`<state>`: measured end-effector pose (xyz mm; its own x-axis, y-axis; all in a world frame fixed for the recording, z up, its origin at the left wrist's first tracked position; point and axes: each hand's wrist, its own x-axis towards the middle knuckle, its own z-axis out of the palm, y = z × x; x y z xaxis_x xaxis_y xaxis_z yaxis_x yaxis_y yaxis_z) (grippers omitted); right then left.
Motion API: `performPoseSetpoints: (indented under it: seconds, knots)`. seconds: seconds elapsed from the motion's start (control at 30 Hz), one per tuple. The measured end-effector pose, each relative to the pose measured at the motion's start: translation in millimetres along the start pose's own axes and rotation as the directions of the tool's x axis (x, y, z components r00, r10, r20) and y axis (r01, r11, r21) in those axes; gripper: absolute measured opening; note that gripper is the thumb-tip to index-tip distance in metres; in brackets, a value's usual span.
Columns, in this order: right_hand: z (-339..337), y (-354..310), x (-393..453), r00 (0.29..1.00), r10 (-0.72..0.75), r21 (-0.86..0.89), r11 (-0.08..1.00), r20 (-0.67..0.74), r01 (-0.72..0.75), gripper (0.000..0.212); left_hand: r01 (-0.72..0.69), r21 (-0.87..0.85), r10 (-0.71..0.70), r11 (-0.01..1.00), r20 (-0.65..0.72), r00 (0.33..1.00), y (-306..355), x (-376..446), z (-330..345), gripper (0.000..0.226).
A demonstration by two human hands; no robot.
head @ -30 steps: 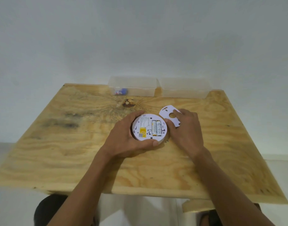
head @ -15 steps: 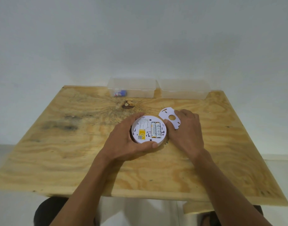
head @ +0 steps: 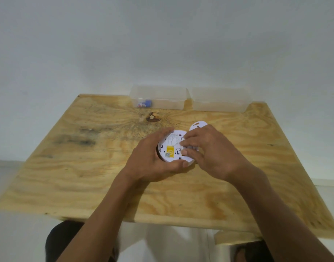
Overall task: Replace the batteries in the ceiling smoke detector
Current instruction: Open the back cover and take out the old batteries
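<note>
meanwhile, on the plywood table point(head: 87, 176) by a white wall point(head: 162, 44), left hand point(head: 153, 161) grips the detector point(head: 172, 148), right hand point(head: 209, 154) fingers pinching inside.

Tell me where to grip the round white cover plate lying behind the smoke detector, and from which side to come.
Grip the cover plate by its far rim, coming from above and behind. It lies flat on the table, so only the thin edge offers a hold, and its near part is hidden by the right hand working over the smoke detector. Its cut-outs might also take a fingertip.
</note>
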<state>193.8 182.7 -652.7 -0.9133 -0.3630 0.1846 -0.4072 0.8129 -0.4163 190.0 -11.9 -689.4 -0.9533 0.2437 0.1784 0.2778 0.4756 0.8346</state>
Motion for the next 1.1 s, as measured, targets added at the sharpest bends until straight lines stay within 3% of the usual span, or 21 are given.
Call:
performPoseSetpoints:
  seconds: [0.27, 0.4, 0.53, 0.67, 0.83, 1.0, 1.1]
  knots:
    - [16.1, 2.1, -8.0, 0.983, -0.162, -0.231, 0.963, -0.086, 0.138, 0.017, 0.016, 0.025, -0.016, 1.000, -0.005, 1.000, 4.1, 0.4, -0.8, 0.096]
    - [21.1, 2.2, -15.3, 0.968, -0.216, -0.319, 0.933, -0.126, 0.167, 0.042, 0.017, 0.040, -0.017, 0.999, -0.001, 1.000, 6.3, 0.6, -0.8, 0.097]
    - [20.1, 0.3, -17.9, 0.962, -0.227, -0.353, 0.921, -0.151, 0.163, 0.048, 0.022, 0.035, -0.022, 0.999, 0.009, 1.000, 7.1, 1.5, -1.1, 0.095]
    - [16.4, -2.6, -17.8, 0.966, -0.168, -0.267, 0.957, -0.195, 0.112, 0.047, 0.023, 0.035, -0.023, 0.999, 0.010, 1.000, 6.8, 0.4, -2.0, 0.096]
    - [9.1, -4.1, -14.4, 0.980, -0.159, -0.239, 0.963, -0.122, 0.126, 0.017, 0.036, -0.004, -0.036, 0.999, 0.001, 0.999, 6.4, 0.1, 0.2, 0.092]
    - [5.7, -1.6, -12.7, 0.989, -0.130, -0.147, 0.982, -0.070, 0.119, 0.050, 0.033, -0.001, -0.033, 0.999, -0.005, 0.999, 3.3, 0.1, 1.1, 0.095]
    - [4.7, 0.1, -7.5, 0.979, -0.164, -0.175, 0.974, -0.119, 0.142, 0.047, 0.025, -0.002, -0.025, 1.000, -0.006, 1.000, 2.9, 0.9, 1.2, 0.090]
